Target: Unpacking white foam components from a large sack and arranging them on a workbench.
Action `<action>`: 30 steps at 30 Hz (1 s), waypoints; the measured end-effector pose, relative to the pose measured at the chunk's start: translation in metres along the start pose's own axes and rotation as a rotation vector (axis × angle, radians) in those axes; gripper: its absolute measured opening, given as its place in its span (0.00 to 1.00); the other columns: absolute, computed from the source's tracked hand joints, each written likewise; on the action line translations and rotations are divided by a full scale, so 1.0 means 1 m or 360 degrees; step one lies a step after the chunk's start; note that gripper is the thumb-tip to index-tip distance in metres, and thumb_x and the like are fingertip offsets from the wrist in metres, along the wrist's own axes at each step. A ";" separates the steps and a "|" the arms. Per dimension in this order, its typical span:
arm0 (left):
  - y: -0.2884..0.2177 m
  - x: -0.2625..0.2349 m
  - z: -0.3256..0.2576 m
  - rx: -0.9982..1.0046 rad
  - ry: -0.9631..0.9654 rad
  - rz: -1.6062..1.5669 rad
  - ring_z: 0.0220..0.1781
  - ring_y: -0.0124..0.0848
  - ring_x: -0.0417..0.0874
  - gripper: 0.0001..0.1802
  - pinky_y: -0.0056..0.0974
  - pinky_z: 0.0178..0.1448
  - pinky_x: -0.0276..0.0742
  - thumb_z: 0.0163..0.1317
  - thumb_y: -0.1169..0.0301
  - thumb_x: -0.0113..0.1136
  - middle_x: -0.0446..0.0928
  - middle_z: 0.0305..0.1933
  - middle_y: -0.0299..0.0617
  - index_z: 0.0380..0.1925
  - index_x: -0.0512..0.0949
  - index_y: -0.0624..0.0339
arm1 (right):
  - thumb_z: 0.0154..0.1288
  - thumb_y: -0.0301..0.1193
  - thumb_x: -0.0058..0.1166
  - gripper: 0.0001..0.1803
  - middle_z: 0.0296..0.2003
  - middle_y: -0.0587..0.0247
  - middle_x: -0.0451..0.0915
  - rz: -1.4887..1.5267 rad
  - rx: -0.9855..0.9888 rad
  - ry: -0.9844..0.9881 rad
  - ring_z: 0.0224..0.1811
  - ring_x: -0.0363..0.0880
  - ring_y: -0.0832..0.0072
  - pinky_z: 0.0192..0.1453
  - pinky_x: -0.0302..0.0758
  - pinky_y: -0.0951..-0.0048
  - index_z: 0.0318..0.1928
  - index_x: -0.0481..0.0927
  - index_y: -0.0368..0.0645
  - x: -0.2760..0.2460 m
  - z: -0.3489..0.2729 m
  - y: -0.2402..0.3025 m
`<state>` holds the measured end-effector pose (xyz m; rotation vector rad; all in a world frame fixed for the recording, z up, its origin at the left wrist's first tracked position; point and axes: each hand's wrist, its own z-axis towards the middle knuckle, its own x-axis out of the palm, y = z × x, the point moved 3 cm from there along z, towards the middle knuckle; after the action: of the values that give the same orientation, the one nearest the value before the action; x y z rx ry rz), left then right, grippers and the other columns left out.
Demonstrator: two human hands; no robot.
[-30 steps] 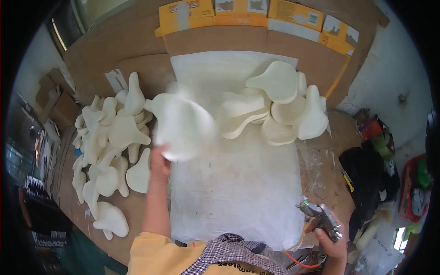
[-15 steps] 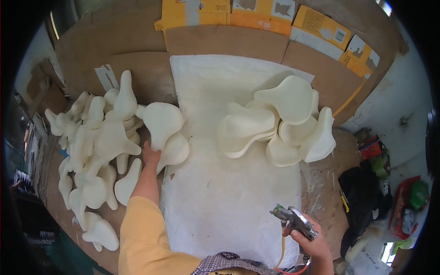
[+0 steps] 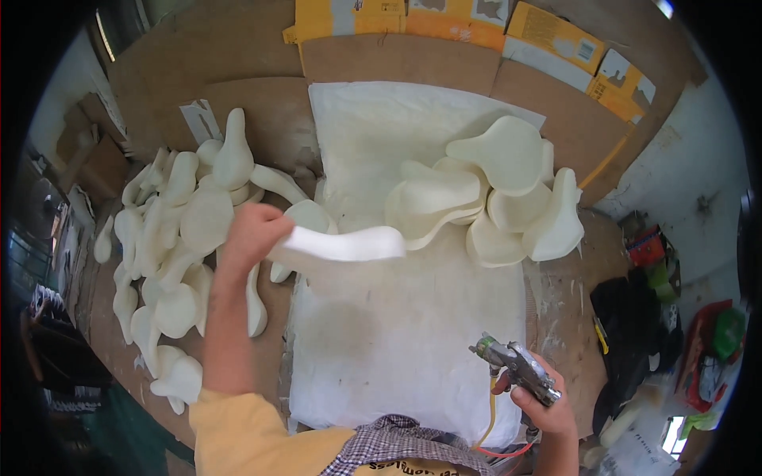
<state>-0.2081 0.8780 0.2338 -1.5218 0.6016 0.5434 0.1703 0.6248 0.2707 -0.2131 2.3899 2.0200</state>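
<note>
Held up over the left edge of the white sheet [image 3: 381, 341] is a cream foam bicycle saddle pad [image 3: 349, 244], seen edge-on. My left hand [image 3: 260, 232] is closed around its narrow nose. At the lower right my right hand [image 3: 548, 397] grips a metal spray gun [image 3: 517, 370], its nozzle pointing up and left, with a yellow tube and a red hose below it. A heap of similar saddle pads [image 3: 208, 216] lies to the left of the sheet, near my left hand. Several more pads [image 3: 508, 159] are piled on the sheet's far right part.
Brown cardboard [image 3: 397, 63] walls the back, with yellow printed cartons [image 3: 548, 36] along its top. At the right lie a black cloth [image 3: 631, 333], a yellow-handled tool [image 3: 601, 336] and a red bag [image 3: 702, 357] with a green item. The hose hangs near my body.
My left hand has lifted a saddle pad off the heap's right side and turned it edge-on over the sheet. My right hand keeps the spray gun nearly in place.
</note>
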 end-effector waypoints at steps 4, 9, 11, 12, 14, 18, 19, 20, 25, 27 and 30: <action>0.055 0.094 0.033 -0.0594 0.0384 -0.0381 0.25 0.31 0.74 0.26 0.37 0.31 0.69 0.51 0.50 0.55 0.77 0.32 0.40 0.38 0.79 0.62 | 0.59 0.23 0.55 0.28 0.36 0.58 0.78 -0.0047 -0.0060 0.0032 0.39 0.77 0.74 0.46 0.75 0.71 0.60 0.64 0.32 0.005 -0.037 -0.003; 0.126 0.223 -0.022 -0.0662 0.0800 -0.0622 0.42 0.33 0.74 0.39 0.44 0.43 0.70 0.58 0.37 0.45 0.69 0.55 0.38 0.63 0.60 0.48 | 0.56 0.19 0.56 0.28 0.36 0.59 0.78 -0.0094 -0.0007 -0.0040 0.39 0.77 0.76 0.45 0.74 0.73 0.59 0.66 0.36 0.006 -0.076 -0.004; 0.121 0.241 -0.046 -0.0839 0.0670 -0.1185 0.41 0.33 0.75 0.35 0.44 0.43 0.73 0.60 0.43 0.47 0.71 0.52 0.39 0.65 0.58 0.44 | 0.55 0.19 0.57 0.29 0.36 0.60 0.78 -0.0126 0.0017 -0.0106 0.39 0.77 0.77 0.44 0.74 0.74 0.59 0.66 0.37 0.001 -0.091 -0.005; 0.115 0.245 -0.051 -0.0835 0.0688 -0.1187 0.41 0.33 0.75 0.35 0.44 0.43 0.73 0.60 0.43 0.47 0.71 0.52 0.39 0.65 0.58 0.44 | 0.55 0.19 0.58 0.29 0.36 0.60 0.78 -0.0161 0.0040 -0.0160 0.39 0.77 0.77 0.44 0.74 0.74 0.58 0.66 0.37 -0.003 -0.098 -0.005; 0.103 0.248 -0.058 -0.0732 0.0701 -0.1240 0.41 0.33 0.76 0.35 0.43 0.42 0.74 0.59 0.54 0.53 0.71 0.51 0.39 0.66 0.55 0.43 | 0.54 0.20 0.59 0.28 0.35 0.61 0.79 -0.0230 0.0158 -0.0226 0.39 0.77 0.78 0.44 0.74 0.74 0.58 0.67 0.37 -0.013 -0.105 -0.004; 0.103 0.244 -0.056 -0.0607 0.0611 -0.1131 0.40 0.33 0.77 0.38 0.42 0.38 0.76 0.55 0.67 0.56 0.71 0.50 0.40 0.66 0.55 0.43 | 0.54 0.19 0.58 0.28 0.34 0.60 0.79 -0.0356 0.0103 -0.0227 0.36 0.78 0.78 0.43 0.74 0.74 0.57 0.68 0.35 -0.008 -0.091 0.013; 0.104 0.243 -0.056 -0.0637 0.0586 -0.1103 0.40 0.33 0.77 0.38 0.41 0.37 0.78 0.53 0.70 0.55 0.71 0.49 0.40 0.66 0.56 0.45 | 0.54 0.19 0.58 0.28 0.34 0.59 0.79 -0.0308 -0.0011 -0.0258 0.35 0.78 0.77 0.42 0.75 0.74 0.57 0.68 0.34 -0.006 -0.085 0.022; 0.106 0.241 -0.055 -0.0667 0.0558 -0.1074 0.40 0.34 0.77 0.38 0.40 0.36 0.79 0.51 0.72 0.54 0.72 0.48 0.40 0.65 0.56 0.46 | 0.54 0.19 0.58 0.28 0.33 0.58 0.79 -0.0257 -0.0126 -0.0287 0.34 0.78 0.76 0.41 0.75 0.73 0.56 0.68 0.32 -0.004 -0.080 0.028; 0.121 0.215 -0.048 -0.0703 0.0284 -0.1345 0.39 0.35 0.78 0.33 0.37 0.32 0.81 0.54 0.71 0.51 0.72 0.46 0.43 0.62 0.60 0.58 | 0.54 0.23 0.58 0.28 0.34 0.55 0.79 -0.0116 -0.0263 -0.0355 0.34 0.78 0.72 0.42 0.75 0.72 0.56 0.67 0.30 -0.012 -0.070 0.040; 0.125 0.187 -0.038 -0.0536 -0.0008 -0.2410 0.45 0.39 0.77 0.30 0.40 0.43 0.81 0.58 0.68 0.51 0.71 0.48 0.44 0.62 0.60 0.59 | 0.55 0.25 0.57 0.29 0.34 0.55 0.79 -0.0083 -0.0317 -0.0377 0.35 0.78 0.71 0.44 0.74 0.70 0.57 0.66 0.30 -0.023 -0.065 0.029; 0.094 0.157 -0.008 -0.0417 -0.0507 -0.2658 0.58 0.43 0.67 0.28 0.47 0.65 0.62 0.62 0.58 0.53 0.65 0.58 0.47 0.59 0.63 0.57 | 0.57 0.27 0.57 0.29 0.35 0.56 0.79 -0.0092 -0.0229 -0.0432 0.37 0.78 0.71 0.47 0.73 0.69 0.59 0.65 0.30 -0.038 -0.057 0.007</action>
<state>-0.1541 0.8617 0.0602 -1.5878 -1.0348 -0.4668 0.2123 0.5742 0.2909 -0.0062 2.0584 2.0461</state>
